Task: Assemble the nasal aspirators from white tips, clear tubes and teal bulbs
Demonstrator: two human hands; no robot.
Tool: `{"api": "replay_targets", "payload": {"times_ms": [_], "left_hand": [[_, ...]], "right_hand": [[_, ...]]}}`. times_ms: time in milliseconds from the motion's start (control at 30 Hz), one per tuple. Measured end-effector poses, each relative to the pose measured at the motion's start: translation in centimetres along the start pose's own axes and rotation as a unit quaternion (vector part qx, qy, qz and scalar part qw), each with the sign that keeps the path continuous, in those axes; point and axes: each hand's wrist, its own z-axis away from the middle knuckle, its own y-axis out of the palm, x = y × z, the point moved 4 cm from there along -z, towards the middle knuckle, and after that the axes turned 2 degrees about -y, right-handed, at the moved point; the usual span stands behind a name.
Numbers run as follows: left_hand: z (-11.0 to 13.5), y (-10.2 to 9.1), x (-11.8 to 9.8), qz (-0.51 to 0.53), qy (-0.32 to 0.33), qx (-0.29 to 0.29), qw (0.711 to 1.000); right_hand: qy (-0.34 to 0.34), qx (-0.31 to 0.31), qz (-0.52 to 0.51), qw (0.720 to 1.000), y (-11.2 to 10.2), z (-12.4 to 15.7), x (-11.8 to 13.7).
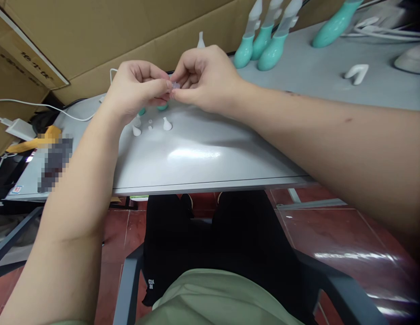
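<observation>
My left hand (137, 88) and my right hand (205, 76) meet above the grey table (203, 153), fingertips pinched together. Between them sits a tiny clear part (176, 85), held by both thumbs and forefingers. Just below the hands, several small white cone-shaped tips (167, 124) lie on the table, and two small teal pieces (162, 107) peek out under the fingers.
Three teal-and-white devices (264, 43) stand at the back, a fourth teal one (333, 25) lies to their right. A white clip-shaped piece (357, 72) and cables (382, 31) are at far right. Cardboard boxes (94, 36) line the back. A white charger (18, 128) sits at left.
</observation>
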Motion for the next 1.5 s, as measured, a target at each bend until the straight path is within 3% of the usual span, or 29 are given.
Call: {"api": "replay_targets", "payload": {"times_ms": [233, 400, 667, 800, 967, 1167, 1300, 1500], "left_hand": [[-0.3, -0.4, -0.5, 0.014, 0.040, -0.018, 0.999], [-0.3, 0.0, -0.4, -0.034, 0.042, -0.009, 0.998], [0.3, -2.3, -1.4, -0.181, 0.120, -0.138, 0.966], [0.0, -2.7, -0.2, -0.286, 0.095, -0.096, 0.949], [-0.5, -1.9, 0.8, -0.317, 0.064, -0.056, 0.945], [-0.6, -0.7, 0.7, -0.307, 0.093, -0.064, 0.945], [-1.6, -0.6, 1.5, -0.316, 0.113, -0.025, 0.942], [-2.3, -1.0, 1.1, -0.245, 0.160, -0.052, 0.955]], "right_hand": [[-0.012, -0.005, 0.009, 1.000, 0.3, 0.2, 0.6], [-0.004, -0.001, 0.019, 1.000, 0.0, 0.4, 0.5], [0.166, -0.041, -0.054, 0.984, 0.4, 0.0, 0.0], [0.211, -0.061, -0.118, 0.968, 0.4, 0.0, 0.2], [0.240, -0.033, -0.155, 0.958, 0.7, 0.3, 0.7], [0.228, -0.012, -0.170, 0.959, 0.9, 0.5, 0.8], [0.210, -0.027, -0.168, 0.963, 0.9, 0.4, 0.8], [0.128, -0.052, -0.182, 0.974, 1.0, -0.2, 0.8]]}}
